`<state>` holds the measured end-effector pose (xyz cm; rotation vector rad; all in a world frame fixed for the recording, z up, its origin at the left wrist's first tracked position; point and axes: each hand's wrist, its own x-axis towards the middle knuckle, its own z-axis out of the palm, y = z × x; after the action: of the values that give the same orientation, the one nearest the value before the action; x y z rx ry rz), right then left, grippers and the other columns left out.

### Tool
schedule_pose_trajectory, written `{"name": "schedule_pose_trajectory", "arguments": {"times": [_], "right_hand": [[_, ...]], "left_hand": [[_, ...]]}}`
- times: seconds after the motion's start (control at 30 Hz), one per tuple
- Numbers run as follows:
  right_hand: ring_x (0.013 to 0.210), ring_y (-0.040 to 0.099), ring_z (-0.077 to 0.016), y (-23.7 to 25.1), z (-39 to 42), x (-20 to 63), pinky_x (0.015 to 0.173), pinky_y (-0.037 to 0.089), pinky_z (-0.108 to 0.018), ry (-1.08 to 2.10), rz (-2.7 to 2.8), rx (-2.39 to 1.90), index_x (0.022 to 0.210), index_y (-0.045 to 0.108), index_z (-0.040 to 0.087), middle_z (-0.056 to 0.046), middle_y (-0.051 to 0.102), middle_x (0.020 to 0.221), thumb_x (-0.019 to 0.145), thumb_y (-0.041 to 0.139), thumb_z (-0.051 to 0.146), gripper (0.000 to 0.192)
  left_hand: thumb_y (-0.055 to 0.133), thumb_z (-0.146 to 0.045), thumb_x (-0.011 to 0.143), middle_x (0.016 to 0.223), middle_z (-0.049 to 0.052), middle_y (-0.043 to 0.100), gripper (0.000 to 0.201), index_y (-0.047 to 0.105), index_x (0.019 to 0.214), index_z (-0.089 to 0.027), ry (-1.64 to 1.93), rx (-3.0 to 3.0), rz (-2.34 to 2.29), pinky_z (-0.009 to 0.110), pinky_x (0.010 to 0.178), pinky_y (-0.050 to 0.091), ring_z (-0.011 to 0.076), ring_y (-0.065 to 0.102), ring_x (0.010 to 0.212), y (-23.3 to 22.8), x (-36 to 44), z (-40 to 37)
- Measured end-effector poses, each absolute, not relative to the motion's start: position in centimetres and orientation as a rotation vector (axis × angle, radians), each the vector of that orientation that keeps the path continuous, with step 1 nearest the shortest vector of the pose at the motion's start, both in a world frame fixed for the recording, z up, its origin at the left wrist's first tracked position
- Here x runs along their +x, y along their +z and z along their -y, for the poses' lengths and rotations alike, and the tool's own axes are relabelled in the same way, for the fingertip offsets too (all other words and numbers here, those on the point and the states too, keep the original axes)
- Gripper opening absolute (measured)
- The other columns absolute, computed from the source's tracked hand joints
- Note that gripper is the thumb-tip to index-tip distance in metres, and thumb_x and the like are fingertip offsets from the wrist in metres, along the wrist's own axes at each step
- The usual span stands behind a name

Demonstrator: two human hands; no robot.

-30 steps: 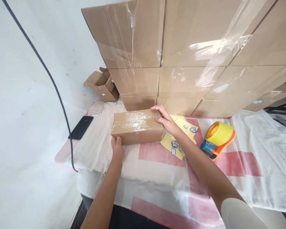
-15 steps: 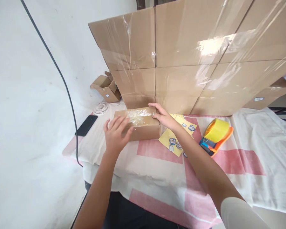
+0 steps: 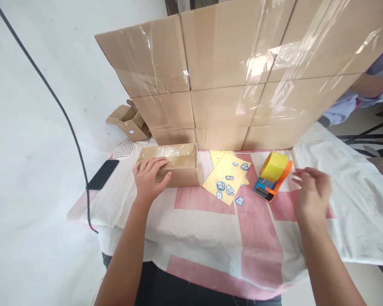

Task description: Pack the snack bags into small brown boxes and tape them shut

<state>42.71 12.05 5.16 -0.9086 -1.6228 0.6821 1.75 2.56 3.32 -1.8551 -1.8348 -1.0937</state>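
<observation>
The left hand (image 3: 150, 175) lay palm down on the near top edge of a small taped cardboard box (image 3: 174, 163), fingers spread loosely and draped over its front face, resting on it rather than gripping. The box sat on the cloth-covered tabletop (image 3: 210, 229), just under and beyond that hand, its top shiny with clear tape.

The right hand (image 3: 312, 191) hung in the air above the cloth, blurred, fingers loosely spread and half open, holding nothing and touching nothing. Just to its left stood a tape dispenser (image 3: 272, 176) with an orange and blue frame and a yellow roll, near the fingertips but apart from them.

Between the two hands, yellow sticker sheets (image 3: 225, 178) lay flat on the cloth, carrying small blue and white labels; their print was too small to read. One loose sticker (image 3: 240, 200) lay just off the sheets' near edge.

Left of the left hand a black phone (image 3: 102, 174) lay face down, with a white mesh object (image 3: 124, 148) beyond it. A stack of taped cartons (image 3: 230, 85) rose behind the box. A small open carton (image 3: 127, 122) sat to the far left, bearing a small white label I could not read. Beyond the right hand, another person's sleeve (image 3: 364, 100) showed past the stack.
</observation>
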Motion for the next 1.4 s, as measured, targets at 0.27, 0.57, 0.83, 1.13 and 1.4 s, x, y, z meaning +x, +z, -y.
{"name": "schedule_pose_trajectory", "arguments": {"times": [0.27,0.57,0.83,1.13,1.4], "right_hand": [[0.059,0.042,-0.0159,1.8,-13.1,42.8,0.057,0.034,-0.033,0.560,1.531,-1.256,0.069,0.045,0.023,0.000,0.047,0.063,0.098,0.042,0.061,0.048],[0.054,0.032,-0.0118,2.8,-15.1,37.4,0.055,0.024,-0.031,0.397,1.466,-1.138,0.065,0.031,0.024,0.004,0.034,0.057,0.102,0.038,0.054,0.048],[0.058,0.035,-0.0123,2.5,-16.6,32.1,0.058,0.027,-0.030,0.462,1.411,-0.970,0.071,0.034,0.023,0.004,0.037,0.063,0.105,0.036,0.048,0.042],[0.060,0.034,-0.0129,1.3,-16.5,32.7,0.059,0.029,-0.031,0.526,1.389,-0.974,0.072,0.034,0.023,0.003,0.037,0.066,0.105,0.036,0.046,0.040],[0.057,0.034,-0.0126,0.9,-16.7,32.3,0.057,0.027,-0.031,0.551,1.391,-0.988,0.070,0.033,0.024,0.003,0.036,0.062,0.105,0.036,0.050,0.044]], "left_hand": [[0.073,-0.033,0.079,0.130,0.008,0.069,0.036,0.073,0.115,-0.027,-1.280,-1.884,1.811,0.059,0.122,0.009,0.0391,0.042,0.139,4.0,0.5,-3.0],[0.068,-0.048,0.084,0.074,0.004,0.069,0.025,0.070,0.080,-0.023,-1.874,-2.164,2.228,0.035,0.073,0.051,0.0194,0.063,0.069,0.5,14.5,-2.2],[0.060,-0.079,0.076,0.062,0.002,0.063,0.065,0.068,0.080,-0.014,-2.150,-2.435,2.847,0.021,0.041,0.033,0.0091,0.050,0.042,0.4,18.1,-9.5],[0.064,-0.074,0.078,0.057,-0.001,0.059,0.058,0.063,0.074,-0.016,-2.322,-2.306,2.872,0.023,0.043,0.036,0.0080,0.047,0.040,-0.8,18.6,-8.7],[0.063,-0.044,0.081,0.047,-0.003,0.051,0.035,0.057,0.058,-0.019,-2.297,-2.253,2.805,0.023,0.045,0.035,0.0085,0.044,0.041,-0.5,18.5,-8.3]]}}
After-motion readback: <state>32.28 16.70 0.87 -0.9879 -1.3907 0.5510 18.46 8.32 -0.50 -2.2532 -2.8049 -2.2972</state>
